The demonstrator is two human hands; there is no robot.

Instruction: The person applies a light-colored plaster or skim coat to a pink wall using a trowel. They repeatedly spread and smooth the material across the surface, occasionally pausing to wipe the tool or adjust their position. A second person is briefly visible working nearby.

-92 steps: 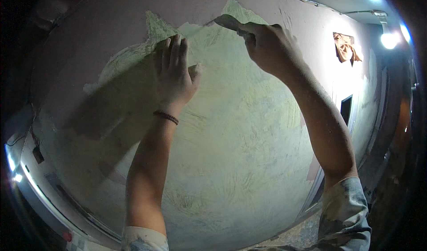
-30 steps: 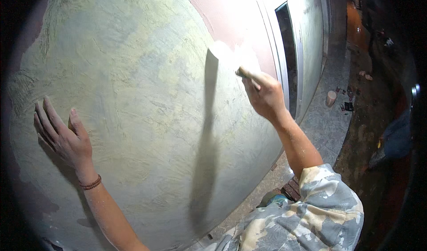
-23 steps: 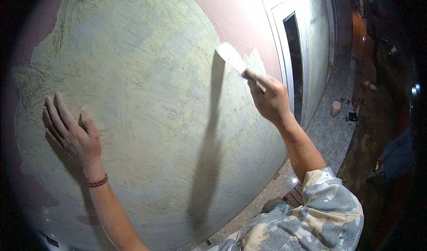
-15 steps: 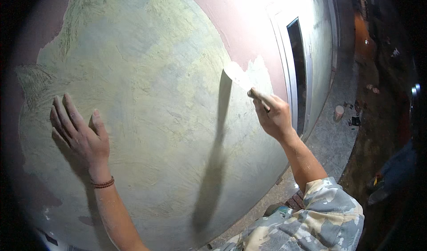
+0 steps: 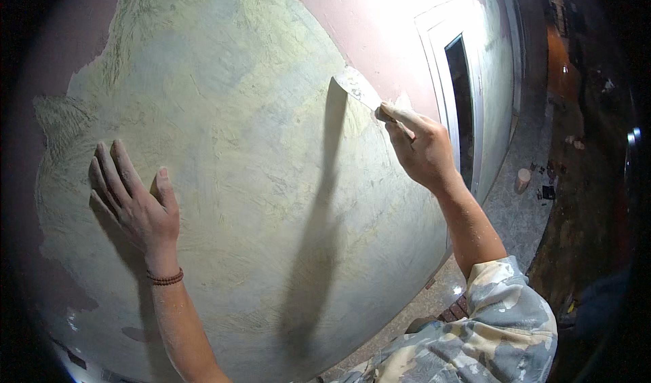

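Note:
A putty knife (image 5: 357, 87) with a broad pale blade lies against the upper right edge of the grey-green plastered area (image 5: 258, 200), where it meets the pinkish wall (image 5: 380, 50). My right hand (image 5: 426, 149) is closed around its handle, and the blade looks smeared with whitish paste. Behind the grip, a ragged light patch shows in part; the hand covers the rest. My left hand (image 5: 139, 203) rests on the plaster at the left, fingers stretched out, holding nothing. A beaded bracelet (image 5: 165, 277) circles that wrist.
To the right, a white-framed opening (image 5: 462, 111) stands beside strong glare. Past it runs a grey ledge or floor (image 5: 505, 220) with a pale cup (image 5: 523, 179) and small dark bits on it. My camouflage sleeve (image 5: 502, 308) fills the lower right.
My right hand has moved the putty knife upward along the plaster's edge, covering most of the light patch. My left hand stays spread on the wall; the whole view has shifted slightly.

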